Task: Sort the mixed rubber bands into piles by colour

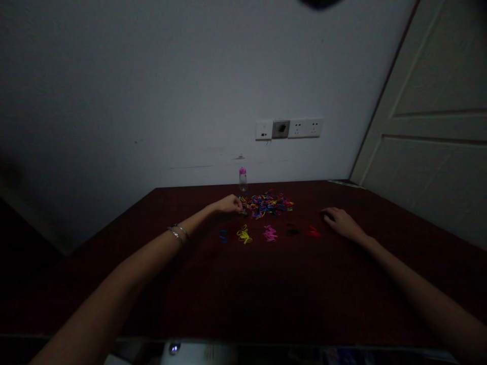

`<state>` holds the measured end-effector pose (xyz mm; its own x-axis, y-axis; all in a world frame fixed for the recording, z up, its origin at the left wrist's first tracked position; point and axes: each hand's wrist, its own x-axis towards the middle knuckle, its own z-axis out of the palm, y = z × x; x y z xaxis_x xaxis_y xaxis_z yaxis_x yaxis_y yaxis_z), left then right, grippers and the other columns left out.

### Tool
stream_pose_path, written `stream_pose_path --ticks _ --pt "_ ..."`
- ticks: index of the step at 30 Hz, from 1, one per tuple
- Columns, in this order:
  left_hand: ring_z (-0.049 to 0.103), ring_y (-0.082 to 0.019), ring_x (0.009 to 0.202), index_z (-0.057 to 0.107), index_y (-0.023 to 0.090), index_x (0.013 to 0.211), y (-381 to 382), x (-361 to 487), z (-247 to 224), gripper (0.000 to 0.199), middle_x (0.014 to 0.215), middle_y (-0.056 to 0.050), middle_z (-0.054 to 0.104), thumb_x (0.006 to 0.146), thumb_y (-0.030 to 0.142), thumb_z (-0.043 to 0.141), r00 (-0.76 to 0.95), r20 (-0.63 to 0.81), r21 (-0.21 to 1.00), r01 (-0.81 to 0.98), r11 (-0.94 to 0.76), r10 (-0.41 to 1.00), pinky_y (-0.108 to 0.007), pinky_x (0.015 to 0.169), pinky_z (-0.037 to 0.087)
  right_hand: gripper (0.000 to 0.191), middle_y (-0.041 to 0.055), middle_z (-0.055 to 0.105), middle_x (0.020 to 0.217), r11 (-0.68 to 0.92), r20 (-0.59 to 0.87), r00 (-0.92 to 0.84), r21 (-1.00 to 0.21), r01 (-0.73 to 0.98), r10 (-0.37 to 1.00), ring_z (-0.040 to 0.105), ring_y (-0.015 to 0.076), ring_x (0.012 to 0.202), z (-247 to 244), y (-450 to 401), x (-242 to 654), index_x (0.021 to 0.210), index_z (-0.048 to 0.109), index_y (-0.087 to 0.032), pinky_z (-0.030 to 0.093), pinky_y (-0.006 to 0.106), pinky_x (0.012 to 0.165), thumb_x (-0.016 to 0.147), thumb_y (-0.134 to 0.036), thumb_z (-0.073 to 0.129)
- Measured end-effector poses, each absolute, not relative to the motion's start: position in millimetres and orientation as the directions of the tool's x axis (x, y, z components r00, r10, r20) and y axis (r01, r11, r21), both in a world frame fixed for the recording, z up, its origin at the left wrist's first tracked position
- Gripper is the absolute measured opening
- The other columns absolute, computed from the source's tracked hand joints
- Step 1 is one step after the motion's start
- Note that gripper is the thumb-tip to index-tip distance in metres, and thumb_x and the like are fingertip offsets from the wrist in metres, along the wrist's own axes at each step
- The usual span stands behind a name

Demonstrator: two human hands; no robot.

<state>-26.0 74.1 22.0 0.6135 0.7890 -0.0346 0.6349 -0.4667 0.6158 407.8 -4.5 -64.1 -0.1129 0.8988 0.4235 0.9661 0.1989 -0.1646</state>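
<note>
Closely, left hand [231,204], curled, contents unclear, borders left end of multicolored loop pile [268,204], stretching crosswise; right hand [340,222], loosely spread, farther off on counter [243,289].

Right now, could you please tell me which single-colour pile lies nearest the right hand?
The red pile, rightmost of the five: the dark pile, pink pile, yellow pile and blue pile lie farther left.

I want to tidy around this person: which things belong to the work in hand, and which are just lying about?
In the work:
multicoloured heap, at the left hand
blue pile, yellow pile, pink pile, dark pile
red pile, nearest the right hand

Seemingly just there:
pink-topped bottle, standing behind the heap
wall sockets
</note>
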Motion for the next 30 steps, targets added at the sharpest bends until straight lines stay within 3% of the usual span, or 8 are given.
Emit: stream_pose_path --ticks 9,14,18,20,23,26,30 --pt "0.050 -0.009 0.050 0.069 0.013 0.073 30 36 20 0.016 0.053 0.001 0.058 0.063 0.018 0.057 0.804 -0.080 0.666 0.483 -0.568 0.590 -0.019 0.049 0.034 0.039 0.0137 0.060 0.112 0.192 0.398 -0.109 -0.174 0.966 0.911 0.054 0.0261 0.105 -62 -8 406 0.108 0.060 -0.014 0.042 0.041 0.090 0.084 -0.032 0.035" --pt "0.048 -0.009 0.048 0.070 0.012 0.078 37 34 12 0.022 0.052 0.001 0.057 0.066 0.028 0.060 0.765 -0.030 0.678 0.489 -0.549 0.644 -0.019 0.047 0.032 0.038 0.0141 0.060 0.112 0.189 0.395 -0.104 -0.183 0.965 0.913 0.054 0.0262 0.104 -63 -7 407 0.108 0.060 -0.013 0.042 0.041 0.090 0.084 -0.031 0.036" --pt "0.045 -0.009 0.048 0.070 0.010 0.073 64 9 4 0.034 0.052 0.000 0.056 0.071 0.041 0.056 0.562 0.131 0.672 0.555 -0.490 0.816 -0.020 0.047 0.030 0.037 0.0136 0.061 0.110 0.201 0.412 -0.109 -0.185 0.962 0.904 0.055 0.0259 0.102 -63 -7 406 0.106 0.061 -0.014 0.041 0.041 0.092 0.083 -0.030 0.037" --pt "0.046 -0.010 0.049 0.069 0.009 0.068 83 -11 -1 0.038 0.052 -0.001 0.056 0.074 0.043 0.051 0.348 0.237 0.680 0.608 -0.410 0.907 -0.021 0.048 0.031 0.037 0.0144 0.062 0.109 0.219 0.418 -0.129 -0.175 0.960 0.899 0.056 0.0257 0.102 -63 -7 406 0.106 0.061 -0.012 0.041 0.040 0.093 0.083 -0.029 0.037" --pt "0.051 -0.012 0.055 0.067 0.010 0.066 106 -45 -11 0.043 0.056 -0.004 0.060 0.078 0.043 0.044 -0.010 0.351 0.739 0.617 -0.271 0.936 -0.021 0.052 0.034 0.039 0.0149 0.062 0.109 0.220 0.415 -0.132 -0.171 0.961 0.900 0.056 0.0254 0.102 -62 -7 405 0.107 0.060 -0.011 0.041 0.039 0.092 0.083 -0.030 0.036" --pt "0.055 -0.014 0.060 0.067 0.011 0.068 115 -72 -19 0.043 0.062 -0.006 0.063 0.080 0.042 0.040 -0.167 0.362 0.756 0.628 -0.184 0.917 -0.021 0.055 0.036 0.039 0.0147 0.062 0.109 0.200 0.406 -0.113 -0.179 0.963 0.907 0.057 0.0255 0.101 -61 -8 405 0.107 0.061 -0.011 0.042 0.039 0.091 0.083 -0.031 0.037" --pt "0.056 -0.015 0.062 0.067 0.011 0.071 111 -85 -27 0.044 0.062 -0.005 0.063 0.081 0.042 0.037 -0.237 0.314 0.768 0.632 -0.100 0.920 -0.022 0.055 0.036 0.038 0.0137 0.063 0.109 0.198 0.392 -0.105 -0.206 0.958 0.914 0.057 0.0249 0.102 -60 -10 405 0.107 0.061 -0.013 0.042 0.038 0.091 0.083 -0.031 0.038"
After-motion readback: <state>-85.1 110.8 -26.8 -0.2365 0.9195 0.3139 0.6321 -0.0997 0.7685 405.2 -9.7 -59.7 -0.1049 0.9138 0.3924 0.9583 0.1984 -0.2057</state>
